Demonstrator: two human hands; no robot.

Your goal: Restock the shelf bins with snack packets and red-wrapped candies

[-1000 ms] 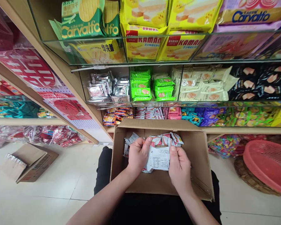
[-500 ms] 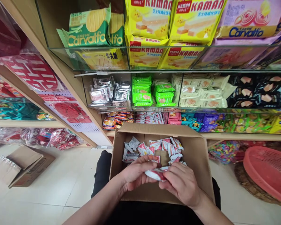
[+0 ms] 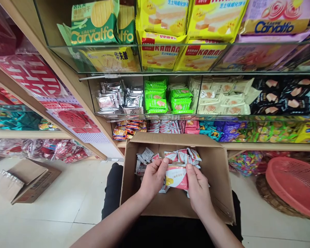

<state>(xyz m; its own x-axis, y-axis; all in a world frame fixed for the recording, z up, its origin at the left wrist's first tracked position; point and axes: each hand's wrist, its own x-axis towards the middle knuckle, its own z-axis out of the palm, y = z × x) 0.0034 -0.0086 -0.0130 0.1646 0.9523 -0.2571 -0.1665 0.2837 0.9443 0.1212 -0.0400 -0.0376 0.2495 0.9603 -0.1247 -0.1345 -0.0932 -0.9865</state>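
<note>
A small pink, white and yellow snack packet (image 3: 176,177) is stretched flat between my two hands, printed face up. My left hand (image 3: 154,175) pinches its left end with thumb and fingers. On the opposite end, my right hand (image 3: 197,186) grips it with the thumb on top. Both hands hover over an open cardboard box (image 3: 217,172) resting on my lap. Inside the box, several similar snack packets (image 3: 182,156) and some greyish packets (image 3: 146,155) lie along the far side. My hands hide part of these.
Ahead stand glass-fronted shelves with green wafer packs (image 3: 156,98), yellow wafer packs (image 3: 162,20) and other wrapped snacks. Another cardboard box (image 3: 38,179) sits on the tiled floor at left. To the right, a pink plastic basket (image 3: 297,186) rests on a woven one (image 3: 267,196).
The snack packet was tilted with its edge toward me; now it is turned flat, printed face up. My hands have moved slightly farther apart, to its two ends. The view has shifted slightly.
</note>
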